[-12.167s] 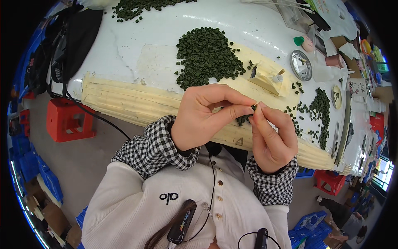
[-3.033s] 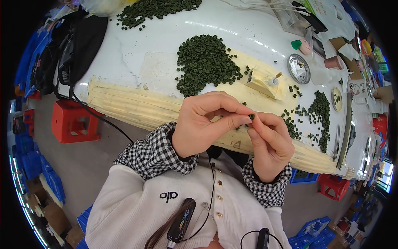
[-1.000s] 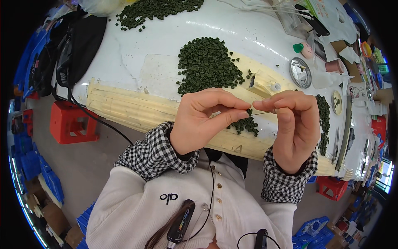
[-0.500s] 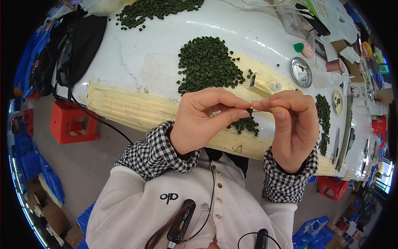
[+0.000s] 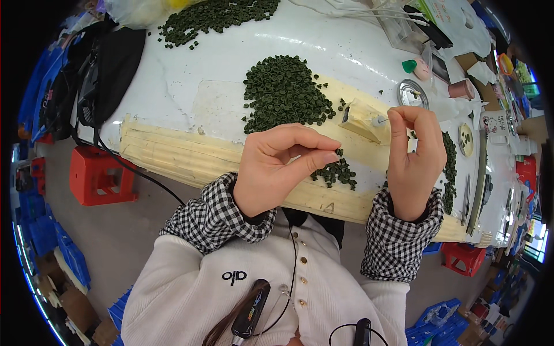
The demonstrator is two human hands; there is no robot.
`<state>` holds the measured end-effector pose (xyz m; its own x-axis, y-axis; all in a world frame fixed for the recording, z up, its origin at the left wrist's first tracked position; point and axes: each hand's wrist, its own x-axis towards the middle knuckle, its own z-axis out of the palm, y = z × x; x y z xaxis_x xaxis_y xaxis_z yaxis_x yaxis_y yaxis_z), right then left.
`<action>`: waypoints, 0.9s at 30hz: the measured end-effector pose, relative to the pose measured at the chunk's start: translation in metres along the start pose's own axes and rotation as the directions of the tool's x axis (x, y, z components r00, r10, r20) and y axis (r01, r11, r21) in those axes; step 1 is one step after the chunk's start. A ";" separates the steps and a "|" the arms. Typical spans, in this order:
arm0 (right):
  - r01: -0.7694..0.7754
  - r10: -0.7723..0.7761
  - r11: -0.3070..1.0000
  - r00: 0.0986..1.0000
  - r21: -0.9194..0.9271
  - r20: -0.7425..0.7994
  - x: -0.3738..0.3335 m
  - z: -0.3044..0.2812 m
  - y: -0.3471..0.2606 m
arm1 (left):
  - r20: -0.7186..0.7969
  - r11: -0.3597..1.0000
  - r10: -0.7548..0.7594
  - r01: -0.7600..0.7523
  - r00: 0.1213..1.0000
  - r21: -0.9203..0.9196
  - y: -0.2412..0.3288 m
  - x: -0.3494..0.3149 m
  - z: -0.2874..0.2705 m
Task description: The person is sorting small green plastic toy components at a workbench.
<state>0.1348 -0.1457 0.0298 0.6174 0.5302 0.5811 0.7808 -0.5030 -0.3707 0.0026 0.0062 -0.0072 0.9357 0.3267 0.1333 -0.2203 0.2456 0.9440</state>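
Between the thumb and forefinger of my left hand [image 5: 271, 167], a small dark green cup-shaped piece [image 5: 339, 153] is pinched. My right hand [image 5: 416, 153] is closed in a pinch on a thin pin-like rod [image 5: 385, 120]. The rod's end is at the whitish nozzle [image 5: 378, 121] of a cream-coloured taped block [image 5: 363, 119]; I cannot tell whether it touches. Below my left fingertips lies a small heap of green pieces [image 5: 336, 176]. Beyond that hand a larger pile of the same pieces [image 5: 283, 92] is spread on the table.
More green pieces lie in a far pile [image 5: 216, 20] and in a strip [image 5: 449, 167] right of my right hand. A round metal tin [image 5: 412, 93], a pinkish spool [image 5: 461, 89] and tweezers [image 5: 466, 199] are at the right. A black bag [image 5: 118, 72] rests on the left.
My right hand has moved away from my left fingertips, to the right and farther up, bringing the thin rod to the nozzle. My left hand stays nearly in place with its piece.
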 end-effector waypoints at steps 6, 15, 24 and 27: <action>-0.006 0.007 0.999 1.000 0.050 -0.018 -0.010 -0.011 -0.011 | -0.020 1.000 0.002 -0.002 1.000 -0.014 0.001 0.000 0.000; -0.151 0.031 0.856 0.970 0.494 0.243 -0.048 -0.008 -0.042 | -0.013 0.999 -0.002 0.001 1.000 -0.033 0.000 -0.001 -0.001; -0.141 -0.017 0.812 0.964 0.566 0.265 -0.052 -0.005 -0.033 | 0.038 1.000 0.001 -0.001 0.999 0.003 0.001 -0.001 -0.003; -0.144 -0.030 0.795 0.961 0.589 0.276 -0.054 -0.005 -0.030 | 0.035 1.000 0.014 -0.014 0.999 0.003 -0.002 -0.002 -0.003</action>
<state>0.0779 -0.1630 0.0135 0.5965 0.7125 0.3696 0.5880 -0.0743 -0.8055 0.0004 0.0074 -0.0105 0.9416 0.2979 0.1569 -0.2324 0.2380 0.9430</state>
